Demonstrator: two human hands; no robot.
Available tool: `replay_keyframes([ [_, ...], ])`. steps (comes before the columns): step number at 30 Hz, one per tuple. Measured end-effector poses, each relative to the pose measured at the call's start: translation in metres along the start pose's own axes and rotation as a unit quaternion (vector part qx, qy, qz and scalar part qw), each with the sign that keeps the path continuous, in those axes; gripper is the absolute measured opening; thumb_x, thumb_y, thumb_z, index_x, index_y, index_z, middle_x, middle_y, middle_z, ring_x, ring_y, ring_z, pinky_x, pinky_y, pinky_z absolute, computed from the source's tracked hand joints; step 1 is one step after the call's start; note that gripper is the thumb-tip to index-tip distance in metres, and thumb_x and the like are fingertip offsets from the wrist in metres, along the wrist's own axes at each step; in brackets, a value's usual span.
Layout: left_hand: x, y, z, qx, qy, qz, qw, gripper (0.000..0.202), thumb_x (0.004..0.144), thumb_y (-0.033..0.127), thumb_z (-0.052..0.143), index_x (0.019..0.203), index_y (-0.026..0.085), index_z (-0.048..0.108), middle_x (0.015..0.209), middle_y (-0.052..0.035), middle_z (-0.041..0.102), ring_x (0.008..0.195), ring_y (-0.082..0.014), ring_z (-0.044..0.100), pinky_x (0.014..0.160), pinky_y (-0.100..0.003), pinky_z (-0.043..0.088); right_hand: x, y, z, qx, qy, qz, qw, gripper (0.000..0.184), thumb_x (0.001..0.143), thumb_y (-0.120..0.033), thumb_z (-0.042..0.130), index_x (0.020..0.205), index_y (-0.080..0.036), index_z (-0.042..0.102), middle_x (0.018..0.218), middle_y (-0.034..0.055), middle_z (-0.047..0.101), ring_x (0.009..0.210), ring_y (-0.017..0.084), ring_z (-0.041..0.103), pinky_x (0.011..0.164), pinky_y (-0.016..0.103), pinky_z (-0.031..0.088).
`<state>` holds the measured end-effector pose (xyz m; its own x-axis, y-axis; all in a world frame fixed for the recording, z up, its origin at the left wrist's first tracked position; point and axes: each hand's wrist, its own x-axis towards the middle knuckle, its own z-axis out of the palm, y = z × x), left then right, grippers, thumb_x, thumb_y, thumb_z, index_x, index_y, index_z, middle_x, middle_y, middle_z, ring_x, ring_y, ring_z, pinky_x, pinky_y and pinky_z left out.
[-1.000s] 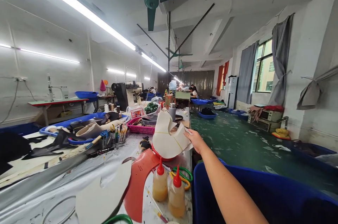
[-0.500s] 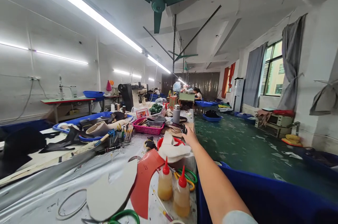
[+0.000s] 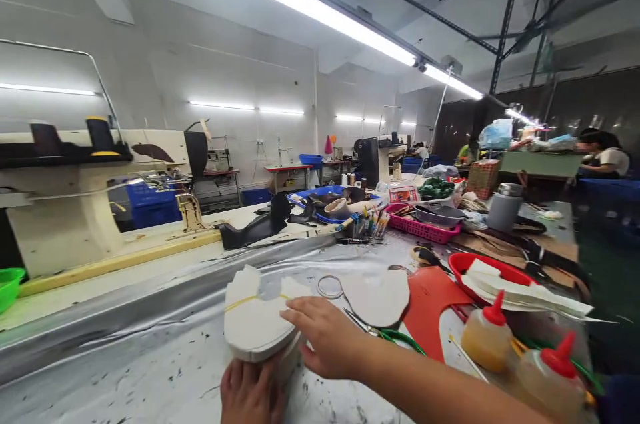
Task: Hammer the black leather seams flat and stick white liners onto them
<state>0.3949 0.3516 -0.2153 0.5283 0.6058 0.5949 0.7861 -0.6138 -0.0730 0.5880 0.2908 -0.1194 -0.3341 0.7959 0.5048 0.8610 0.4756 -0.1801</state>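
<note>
Both the left hand [image 3: 250, 392] and right hand [image 3: 326, 336] grip the white stack [image 3: 256, 323], prongs pointing away, long axis unclear.

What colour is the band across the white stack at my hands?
Yellow. The band shows best in the current head view.

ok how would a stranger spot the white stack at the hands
On the silvery table, look left of the red bowl. Both the left hand and right hand touch the white stack, which, unlike the flat white piece nearby, is thick and has a yellow band.
</note>
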Motion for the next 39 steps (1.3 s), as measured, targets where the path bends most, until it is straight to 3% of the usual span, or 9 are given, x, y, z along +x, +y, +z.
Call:
replay_keyframes([
  [2, 0.000, 0.000, 0.008, -0.001, 0.011, 0.004, 1.000, 0.040, 0.065, 0.014, 0.056, 0.101, 0.028, 0.067, 0.105, -0.0053, 0.064, 0.103, -0.0288, 0.051, 0.091, -0.043, 0.036, 0.015, 0.000, 0.026, -0.004, 0.000, -0.004, 1.000, 0.059, 0.071, -0.027, 0.060, 0.127, -0.015, 0.046, 0.130, 0.0134, 0.050, 0.120, 0.025, 0.043, 0.103, 0.038, 0.033],
  [4, 0.000, 0.000, 0.013, -0.020, 0.023, 0.003, 1.000, 0.042, 0.063, 0.014, 0.056, 0.102, 0.025, 0.067, 0.106, -0.0071, 0.063, 0.104, -0.0304, 0.051, 0.091, -0.044, 0.036, 0.026, 0.006, 0.037, -0.026, -0.022, -0.021, 0.999, 0.059, 0.070, -0.029, 0.062, 0.126, -0.014, 0.047, 0.129, 0.0139, 0.051, 0.118, 0.026, 0.045, 0.101, 0.038, 0.034],
  [9, 0.000, -0.004, 0.015, -0.092, -0.014, -0.049, 0.994, 0.040, 0.071, 0.022, 0.051, 0.110, 0.018, 0.062, 0.112, -0.0105, 0.062, 0.112, -0.0324, 0.048, 0.094, -0.047, 0.036, 0.037, 0.017, 0.029, -0.124, -0.105, -0.042, 0.986, 0.056, 0.071, -0.023, 0.062, 0.125, -0.017, 0.046, 0.119, 0.0117, 0.058, 0.104, 0.025, 0.055, 0.084, 0.034, 0.047],
  [17, 0.009, -0.001, 0.010, -0.137, -0.060, -0.100, 0.984, 0.055, 0.064, 0.009, 0.048, 0.117, 0.022, 0.060, 0.124, -0.0073, 0.057, 0.121, -0.0304, 0.042, 0.097, -0.044, 0.035, 0.042, 0.009, 0.036, -0.219, -0.089, 0.022, 0.971, 0.037, 0.075, -0.015, 0.055, 0.111, -0.008, 0.054, 0.112, 0.0169, 0.061, 0.100, 0.025, 0.058, 0.083, 0.035, 0.047],
  [23, 0.008, 0.006, -0.005, -0.129, -0.132, -0.077, 0.980, 0.065, 0.062, 0.004, 0.051, 0.120, 0.034, 0.058, 0.130, -0.0023, 0.054, 0.126, -0.0304, 0.037, 0.105, -0.048, 0.024, 0.071, -0.013, 0.037, -0.258, -0.144, -0.047, 0.954, 0.018, 0.076, -0.017, 0.053, 0.089, -0.008, 0.062, 0.085, 0.0151, 0.068, 0.077, 0.026, 0.063, 0.065, 0.036, 0.048],
  [28, 0.008, 0.006, -0.006, -0.148, -0.152, -0.094, 0.973, 0.062, 0.067, 0.006, 0.050, 0.122, 0.034, 0.055, 0.138, -0.0010, 0.043, 0.132, -0.0299, 0.030, 0.107, -0.049, 0.021, 0.091, -0.037, 0.033, -0.277, -0.163, -0.041, 0.946, 0.021, 0.074, -0.027, 0.059, 0.081, -0.008, 0.063, 0.073, 0.0131, 0.068, 0.066, 0.027, 0.063, 0.056, 0.035, 0.045],
  [34, 0.008, 0.012, -0.009, -0.171, -0.190, -0.081, 0.963, 0.065, 0.064, 0.011, 0.050, 0.124, 0.034, 0.053, 0.138, -0.0026, 0.045, 0.132, -0.0315, 0.030, 0.108, -0.051, 0.014, 0.110, -0.082, 0.017, -0.287, -0.179, 0.013, 0.941, 0.026, 0.078, -0.035, 0.057, 0.083, -0.010, 0.064, 0.072, 0.0104, 0.069, 0.066, 0.025, 0.065, 0.054, 0.032, 0.044],
  [37, 0.008, 0.013, -0.015, -0.164, -0.182, -0.046, 0.969, 0.071, 0.061, 0.009, 0.050, 0.126, 0.038, 0.050, 0.140, -0.0025, 0.042, 0.133, -0.0318, 0.028, 0.107, -0.054, 0.013, 0.143, -0.101, -0.010, -0.289, -0.180, 0.043, 0.939, 0.033, 0.086, -0.035, 0.042, 0.088, -0.011, 0.065, 0.076, 0.0112, 0.069, 0.070, 0.024, 0.065, 0.055, 0.030, 0.043],
  [39, 0.008, 0.010, -0.015, -0.154, -0.142, -0.036, 0.977, 0.076, 0.060, 0.007, 0.050, 0.128, 0.038, 0.047, 0.144, -0.0031, 0.035, 0.134, -0.0319, 0.024, 0.104, -0.055, 0.018, 0.165, -0.098, -0.032, -0.289, -0.214, 0.041, 0.932, 0.029, 0.082, -0.035, 0.048, 0.081, -0.014, 0.067, 0.075, 0.0102, 0.069, 0.071, 0.024, 0.064, 0.053, 0.029, 0.043],
])
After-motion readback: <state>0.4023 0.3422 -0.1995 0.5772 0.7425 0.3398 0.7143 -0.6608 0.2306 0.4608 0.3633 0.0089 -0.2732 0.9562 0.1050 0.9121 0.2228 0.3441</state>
